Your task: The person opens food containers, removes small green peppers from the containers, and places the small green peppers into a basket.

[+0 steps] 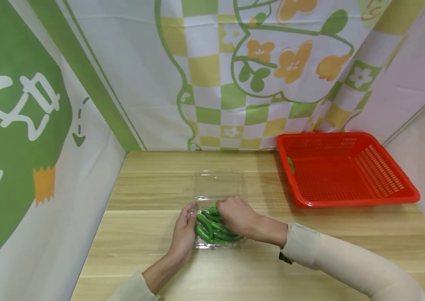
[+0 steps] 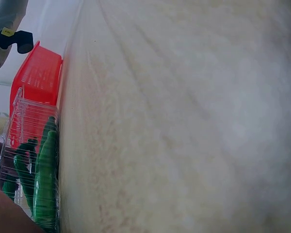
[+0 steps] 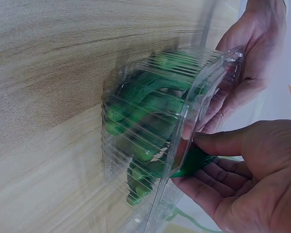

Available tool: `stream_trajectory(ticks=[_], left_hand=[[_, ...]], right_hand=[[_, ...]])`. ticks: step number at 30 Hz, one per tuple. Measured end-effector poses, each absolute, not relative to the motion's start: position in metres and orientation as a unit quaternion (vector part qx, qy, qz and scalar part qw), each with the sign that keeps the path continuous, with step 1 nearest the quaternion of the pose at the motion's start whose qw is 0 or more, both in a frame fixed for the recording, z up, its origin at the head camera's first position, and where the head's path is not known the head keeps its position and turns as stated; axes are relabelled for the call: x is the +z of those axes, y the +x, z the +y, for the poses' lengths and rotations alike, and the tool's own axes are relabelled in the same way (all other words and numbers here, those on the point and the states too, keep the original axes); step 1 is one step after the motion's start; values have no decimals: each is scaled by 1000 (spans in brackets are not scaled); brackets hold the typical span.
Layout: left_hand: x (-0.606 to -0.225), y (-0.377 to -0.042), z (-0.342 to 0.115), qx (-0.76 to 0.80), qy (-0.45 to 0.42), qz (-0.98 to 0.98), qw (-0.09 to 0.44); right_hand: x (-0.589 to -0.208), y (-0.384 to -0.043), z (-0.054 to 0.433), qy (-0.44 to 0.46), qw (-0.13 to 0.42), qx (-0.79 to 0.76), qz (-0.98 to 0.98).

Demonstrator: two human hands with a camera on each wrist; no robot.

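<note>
One green pepper (image 3: 196, 162), pinched in right grip (image 1: 239, 216), at clear box's rim (image 1: 212, 246)

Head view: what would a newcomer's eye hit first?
Probably the bright red plastic basket at the table's far right, a bit of green against its left wall. Next, the green chili peppers in the open clear plastic clamshell near the middle, where the left hand holds its left side and the right hand pinches a pepper. Behind, the checked, flowered curtain.

Soft, even light fills the head view, the clear box (image 1: 205, 246) glints, and the left wrist's tabletop (image 2: 160, 121) looks hazily blurred.
</note>
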State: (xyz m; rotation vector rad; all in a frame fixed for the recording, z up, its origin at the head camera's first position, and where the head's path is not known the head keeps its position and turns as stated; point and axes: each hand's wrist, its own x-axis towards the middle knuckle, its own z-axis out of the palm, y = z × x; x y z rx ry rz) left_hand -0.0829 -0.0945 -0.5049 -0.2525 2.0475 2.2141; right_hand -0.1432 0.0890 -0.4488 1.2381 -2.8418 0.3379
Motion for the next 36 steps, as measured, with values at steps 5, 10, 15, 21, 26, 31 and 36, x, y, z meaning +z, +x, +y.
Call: stream_trajectory(ticks=[5, 10, 15, 21, 26, 31, 36], left_hand=[[-506, -83, -94, 732, -84, 674, 58], [-506, -83, -94, 734, -81, 671, 61], [-506, -83, -95, 738, -74, 668, 60], [-506, -83, -95, 739, -73, 667, 57], [-506, -83, -95, 738, -75, 668, 58], [-507, -83, -94, 737, -77, 669, 56], [-507, -83, -94, 736, -78, 670, 58]], right_hand=[[-444, -142, 90, 392, -2, 130, -911], [-442, -142, 91, 392, 1, 139, -909], [-438, -142, 95, 394, 0, 154, -906], [-429, -143, 98, 387, -11, 160, -908], [-419, -146, 100, 369, -36, 177, -912], [-411, -149, 102, 355, -39, 179, -917], [-400, -152, 104, 344, -31, 179, -921]])
